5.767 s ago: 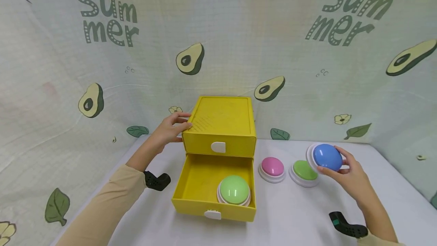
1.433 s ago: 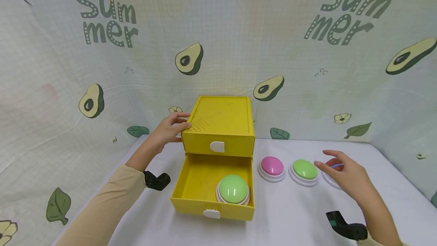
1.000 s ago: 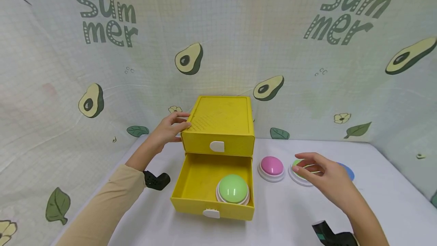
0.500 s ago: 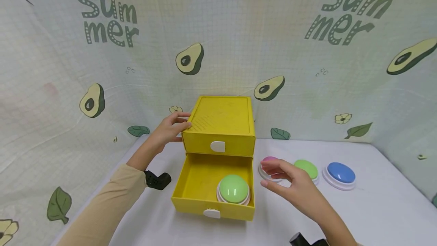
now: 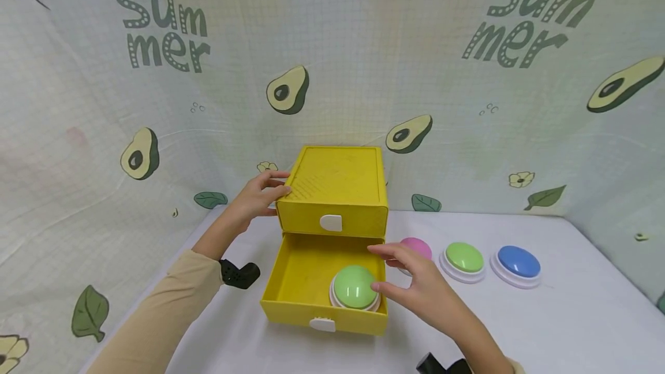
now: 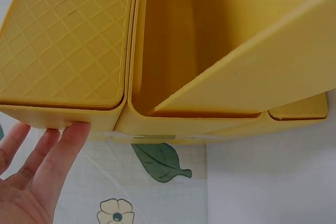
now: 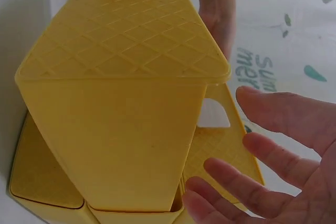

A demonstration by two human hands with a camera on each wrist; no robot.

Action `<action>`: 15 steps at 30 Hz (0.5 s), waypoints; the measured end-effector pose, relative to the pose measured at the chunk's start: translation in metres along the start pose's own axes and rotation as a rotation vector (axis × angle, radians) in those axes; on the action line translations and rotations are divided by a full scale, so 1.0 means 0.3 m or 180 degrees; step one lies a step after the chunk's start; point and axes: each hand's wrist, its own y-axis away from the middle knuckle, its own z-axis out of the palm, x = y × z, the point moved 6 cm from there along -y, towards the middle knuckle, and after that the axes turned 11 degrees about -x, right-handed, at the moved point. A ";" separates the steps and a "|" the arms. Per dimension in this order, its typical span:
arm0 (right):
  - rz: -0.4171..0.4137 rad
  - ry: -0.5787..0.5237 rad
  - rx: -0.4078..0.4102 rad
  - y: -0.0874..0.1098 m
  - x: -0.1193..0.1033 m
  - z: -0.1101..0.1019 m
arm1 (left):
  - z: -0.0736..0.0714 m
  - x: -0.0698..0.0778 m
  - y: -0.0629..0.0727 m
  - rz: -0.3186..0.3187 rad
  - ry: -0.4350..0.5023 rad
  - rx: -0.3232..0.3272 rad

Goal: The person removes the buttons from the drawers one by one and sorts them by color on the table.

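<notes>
A yellow two-drawer box (image 5: 340, 175) stands on the white table with its lower drawer (image 5: 301, 270) pulled out. Inside that drawer, at the front right, sits a push button with a light green dome (image 5: 355, 287) and white base. My right hand (image 5: 421, 281) hovers at the drawer's right wall, fingers spread and holding nothing; its thumb tip overlaps the green dome's edge in the head view. My left hand (image 5: 258, 195) rests against the box's upper left side. In the left wrist view its extended fingers (image 6: 60, 156) press the yellow wall.
Right of the box stand push buttons in a row: a pink one (image 5: 418, 246), partly behind my right hand, another green one (image 5: 464, 258) and a blue one (image 5: 518, 263). The upper drawer (image 5: 306, 218) is closed. A printed cloth (image 5: 343, 27) hangs behind the table.
The blue button, earlier held up in my right hand, now stands on the table at the row's right end. My right hand has since swept left to the drawer. The left hand has stayed put.
</notes>
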 end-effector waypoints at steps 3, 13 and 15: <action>-0.0039 0.0076 -0.0120 -0.010 -0.004 0.015 | 0.000 0.001 0.001 -0.0004 0.0001 0.0002; 0.0193 0.0160 -0.0618 -0.045 -0.008 0.063 | 0.003 0.006 0.004 0.0034 0.0003 0.0002; 0.0233 0.0198 -0.0670 -0.050 -0.007 0.070 | 0.002 0.006 0.005 0.0037 -0.0006 0.0004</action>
